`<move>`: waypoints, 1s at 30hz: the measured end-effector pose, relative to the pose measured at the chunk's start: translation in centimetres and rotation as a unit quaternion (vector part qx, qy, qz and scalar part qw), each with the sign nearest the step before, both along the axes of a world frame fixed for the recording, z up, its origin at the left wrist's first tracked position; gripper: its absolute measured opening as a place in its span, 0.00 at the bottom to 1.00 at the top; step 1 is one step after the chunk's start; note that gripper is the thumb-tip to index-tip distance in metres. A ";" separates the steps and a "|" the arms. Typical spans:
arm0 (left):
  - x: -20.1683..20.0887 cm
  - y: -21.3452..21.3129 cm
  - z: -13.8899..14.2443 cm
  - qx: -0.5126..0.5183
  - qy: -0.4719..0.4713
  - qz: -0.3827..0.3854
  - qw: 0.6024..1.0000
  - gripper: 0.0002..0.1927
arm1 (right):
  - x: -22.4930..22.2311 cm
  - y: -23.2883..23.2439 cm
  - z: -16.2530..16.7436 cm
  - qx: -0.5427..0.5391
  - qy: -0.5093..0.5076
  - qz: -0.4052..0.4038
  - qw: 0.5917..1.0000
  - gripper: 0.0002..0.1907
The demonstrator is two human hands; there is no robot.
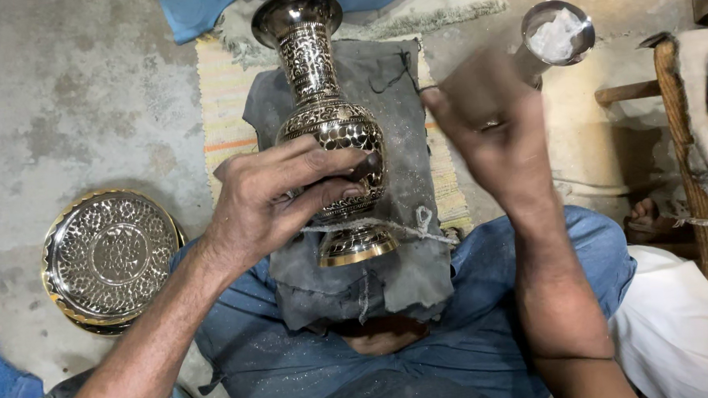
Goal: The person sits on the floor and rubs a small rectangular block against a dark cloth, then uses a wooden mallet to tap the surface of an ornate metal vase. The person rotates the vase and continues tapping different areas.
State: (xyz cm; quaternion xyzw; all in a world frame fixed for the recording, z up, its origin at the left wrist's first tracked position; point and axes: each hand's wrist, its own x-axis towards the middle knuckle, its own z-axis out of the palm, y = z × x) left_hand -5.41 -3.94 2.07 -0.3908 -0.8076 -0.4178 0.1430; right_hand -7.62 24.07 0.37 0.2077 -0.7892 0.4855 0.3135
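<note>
**Vase held on lap, right hand raised**

Left hand (278, 198) is clamped on the vase (327, 128), fingers wrapped round its belly w/ thumb and fingertips across the front. Vase is engraved metal, dark pattern on bright ground, flared mouth at top, gold-toned foot at bottom. It lies tilted, mouth pointing away from the person, resting on a grey cloth (404, 244) spread over the lap and legs. A string (419, 228) w/ a knot runs across the cloth just by the vase foot.

Right hand (490, 129) is up in the air to the right of the vase, apart from it, blurred; fingers look loosely open, can't tell if it holds anything.

Beyond the right hand stands a metal cup (557, 31) w/ something white inside. An embossed round tray (110, 257) lies on the concrete floor (71, 100) to the left, well apart from the vase. A striped mat (227, 109) lies under the cloth. Wooden frame (686, 153) at far right
</note>
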 end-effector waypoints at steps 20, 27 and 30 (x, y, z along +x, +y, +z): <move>-0.3 -0.2 -0.5 -0.011 -0.015 -0.010 1.000 0.17 | -0.1 -0.1 0.4 0.217 0.112 -0.066 0.967 0.14; -0.2 -0.4 -0.5 -0.007 -0.018 -0.023 1.000 0.17 | 0.1 -0.4 1.1 0.041 -0.077 0.007 0.996 0.12; -0.3 -0.6 -0.7 -0.021 -0.028 0.007 0.999 0.17 | -0.2 -0.2 1.1 0.289 0.170 -0.100 0.937 0.12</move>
